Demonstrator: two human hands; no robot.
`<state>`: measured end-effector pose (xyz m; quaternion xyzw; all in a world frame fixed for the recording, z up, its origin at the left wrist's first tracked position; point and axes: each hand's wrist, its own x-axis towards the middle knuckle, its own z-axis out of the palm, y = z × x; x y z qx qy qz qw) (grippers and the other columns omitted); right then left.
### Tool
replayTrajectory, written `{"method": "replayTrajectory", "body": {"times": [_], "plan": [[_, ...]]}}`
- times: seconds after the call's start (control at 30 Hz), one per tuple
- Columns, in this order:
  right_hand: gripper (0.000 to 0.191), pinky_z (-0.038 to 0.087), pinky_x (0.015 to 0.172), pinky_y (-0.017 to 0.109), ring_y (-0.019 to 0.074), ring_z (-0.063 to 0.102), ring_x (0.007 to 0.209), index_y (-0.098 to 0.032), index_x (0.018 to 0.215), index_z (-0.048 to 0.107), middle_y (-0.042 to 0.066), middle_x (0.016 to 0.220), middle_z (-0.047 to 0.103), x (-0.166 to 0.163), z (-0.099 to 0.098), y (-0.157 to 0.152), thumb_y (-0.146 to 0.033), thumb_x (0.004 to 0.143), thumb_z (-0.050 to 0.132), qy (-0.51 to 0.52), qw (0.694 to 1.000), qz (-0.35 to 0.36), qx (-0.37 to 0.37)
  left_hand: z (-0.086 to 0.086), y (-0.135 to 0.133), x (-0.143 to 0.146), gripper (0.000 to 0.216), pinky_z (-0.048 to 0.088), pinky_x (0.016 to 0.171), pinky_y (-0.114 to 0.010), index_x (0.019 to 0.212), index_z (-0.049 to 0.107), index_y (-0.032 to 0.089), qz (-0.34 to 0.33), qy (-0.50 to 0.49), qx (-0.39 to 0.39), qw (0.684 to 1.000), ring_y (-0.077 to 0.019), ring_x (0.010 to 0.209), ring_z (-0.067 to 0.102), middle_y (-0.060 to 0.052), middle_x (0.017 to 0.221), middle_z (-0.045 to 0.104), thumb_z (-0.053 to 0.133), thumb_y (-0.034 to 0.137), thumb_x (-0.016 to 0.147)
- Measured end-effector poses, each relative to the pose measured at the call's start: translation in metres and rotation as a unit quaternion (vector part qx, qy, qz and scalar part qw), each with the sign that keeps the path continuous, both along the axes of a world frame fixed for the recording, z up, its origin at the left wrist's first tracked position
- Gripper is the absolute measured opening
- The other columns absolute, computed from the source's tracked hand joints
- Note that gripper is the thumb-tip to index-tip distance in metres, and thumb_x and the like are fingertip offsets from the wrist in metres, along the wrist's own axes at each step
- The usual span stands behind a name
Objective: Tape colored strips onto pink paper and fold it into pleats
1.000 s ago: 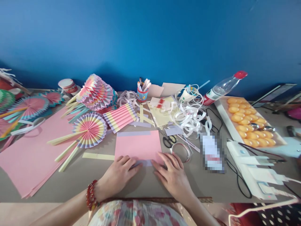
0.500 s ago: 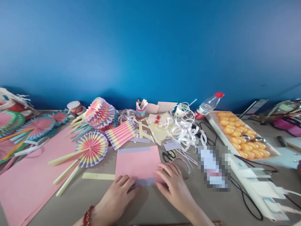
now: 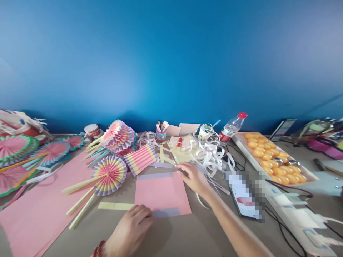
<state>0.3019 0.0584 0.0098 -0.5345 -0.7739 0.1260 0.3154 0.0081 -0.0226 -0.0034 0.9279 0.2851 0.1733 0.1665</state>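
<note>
Your left hand [image 3: 132,226], half-curled, likely steadies the pink sheet [image 3: 160,194] at near left — right hand [image 3: 194,179], fingers bent, at far right, both grips unclear.

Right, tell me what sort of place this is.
It looks like a paper-craft worktable, though whether at home or in a workshop I can't tell. The signs: a round pleated fan, large pink sheets and a heap of curled white strips.

Bright, diffuse light; glare marks the blue wall [image 3: 115,82], upper left; soft shadow adjoins the left hand [image 3: 134,226], lower centre.
</note>
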Motion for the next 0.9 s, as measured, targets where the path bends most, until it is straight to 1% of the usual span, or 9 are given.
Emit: {"method": "replayTrajectory", "body": {"times": [0.17,0.3,0.37,0.43,0.5,0.57,0.67,0.8,0.9], "plan": [[0.022,0.051,0.087,0.037,0.0229,0.065,0.099,-0.023,0.105,0.066,0.007,0.107,0.07,0.037,0.019,0.018,-0.026,0.091,0.048,0.007,0.996,-0.074,0.041,0.001,0.007,-0.03,0.031,0.051,0.077,-0.029,0.109,0.059,0.022,0.038,-0.008,0.041,0.998,-0.0193,0.085,0.062,-0.007,0.099,0.065,0.038,0.008,0.091],[0.021,0.05,0.084,0.034,0.0217,0.065,0.094,-0.023,0.099,0.066,0.006,0.103,0.07,0.076,0.03,0.005,-0.029,0.091,0.048,0.006,0.988,-0.145,0.056,-0.005,0.023,-0.053,0.027,0.053,0.08,-0.026,0.114,0.061,0.024,0.079,-0.007,0.088,0.993,-0.0199,0.093,0.064,-0.007,0.105,0.066,0.045,0.018,0.093],[0.018,0.05,0.084,0.034,0.0213,0.065,0.093,-0.023,0.096,0.067,0.006,0.101,0.07,0.086,0.024,-0.006,-0.025,0.088,0.05,-0.032,0.99,-0.137,0.028,-0.007,0.03,-0.057,0.027,0.053,0.082,-0.026,0.116,0.061,0.025,0.095,-0.008,0.11,0.989,-0.0204,0.096,0.065,-0.006,0.107,0.067,0.047,0.02,0.093],[0.021,0.049,0.086,0.034,0.0214,0.063,0.096,-0.023,0.098,0.068,0.006,0.103,0.069,0.087,0.012,-0.016,-0.019,0.085,0.052,-0.091,0.991,-0.098,-0.015,-0.008,0.034,-0.054,0.029,0.053,0.084,-0.027,0.118,0.061,0.025,0.094,-0.002,0.117,0.989,-0.0207,0.097,0.065,-0.006,0.108,0.067,0.048,0.02,0.093],[0.028,0.046,0.091,0.037,0.0228,0.06,0.103,-0.023,0.103,0.068,0.006,0.107,0.068,0.083,-0.002,-0.022,-0.013,0.081,0.053,-0.138,0.988,-0.067,-0.038,-0.006,0.035,-0.046,0.03,0.053,0.086,-0.028,0.119,0.06,0.025,0.078,0.009,0.11,0.991,-0.0205,0.098,0.065,-0.006,0.109,0.067,0.048,0.019,0.092],[0.033,0.044,0.094,0.04,0.0241,0.058,0.105,-0.022,0.106,0.068,0.007,0.108,0.067,0.077,-0.013,-0.024,-0.009,0.08,0.052,-0.153,0.985,-0.066,-0.037,-0.002,0.034,-0.037,0.03,0.053,0.086,-0.029,0.117,0.06,0.025,0.056,0.017,0.099,0.993,-0.0201,0.098,0.065,-0.005,0.11,0.068,0.048,0.017,0.091],[0.028,0.045,0.091,0.041,0.0243,0.06,0.099,-0.02,0.099,0.069,0.008,0.101,0.069,0.072,-0.019,-0.023,-0.009,0.082,0.05,-0.136,0.987,-0.076,-0.024,0.002,0.031,-0.028,0.028,0.053,0.085,-0.029,0.113,0.061,0.025,0.032,0.028,0.082,0.996,-0.0196,0.097,0.065,-0.005,0.109,0.068,0.046,0.014,0.091],[0.019,0.047,0.09,0.038,0.0225,0.062,0.097,-0.021,0.09,0.069,0.007,0.098,0.07,0.077,-0.011,-0.022,-0.019,0.089,0.05,-0.075,0.993,-0.089,0.002,0.004,0.027,-0.029,0.029,0.053,0.085,-0.029,0.113,0.06,0.024,0.037,0.013,0.084,0.996,-0.0201,0.096,0.065,-0.005,0.107,0.068,0.044,0.014,0.091],[0.021,0.051,0.084,0.034,0.0217,0.064,0.093,-0.02,0.086,0.065,0.008,0.1,0.069,0.085,-0.006,-0.027,-0.03,0.093,0.048,-0.004,0.991,-0.133,0.024,0.006,0.026,-0.028,0.027,0.053,0.085,-0.028,0.115,0.059,0.024,0.047,-0.009,0.082,0.995,-0.0203,0.096,0.066,-0.006,0.105,0.069,0.045,0.017,0.093]]}}
